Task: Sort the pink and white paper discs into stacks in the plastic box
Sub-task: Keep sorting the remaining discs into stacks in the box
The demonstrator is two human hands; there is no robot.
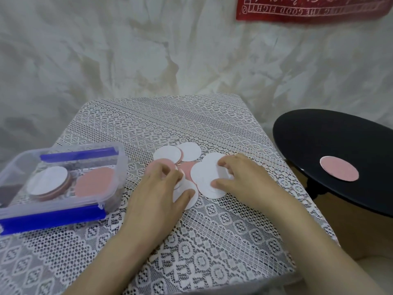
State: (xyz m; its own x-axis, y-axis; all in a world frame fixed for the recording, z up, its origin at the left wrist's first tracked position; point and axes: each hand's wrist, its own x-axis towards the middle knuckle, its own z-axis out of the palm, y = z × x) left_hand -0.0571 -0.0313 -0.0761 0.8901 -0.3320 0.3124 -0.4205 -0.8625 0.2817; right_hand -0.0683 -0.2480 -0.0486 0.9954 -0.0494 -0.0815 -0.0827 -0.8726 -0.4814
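I have my right hand [238, 177] spread flat, fingers [214, 184] pressing down on the top white disc [204, 177] of the loose pile; nothing is pinched or lifted. My left hand [161, 188] is loosely curled over the near-left part of the pile, thumb resting on another white disc [187, 199], fingertips touching the pink ones [187, 169], and I cannot tell if it grips anything. These discs look thin, light and flat, probably a bit floppy, so I judge they will slide more readily than lift; I would drag one off the pile and catch it at the edge. The lace cloth [191, 241] over the surface is holey and textured, which may snag an edge or help a nail get under. The clear plastic box [102, 209] with blue clips sits well to the left, already holding a white-topped stack [47, 179] and a pink stack [94, 184] side by side. One stray pink disc [339, 171] lies on a black round stool [319, 135] to the right. Behind hangs a pale crumpled sheet [106, 60] with a red banner [308, 9].
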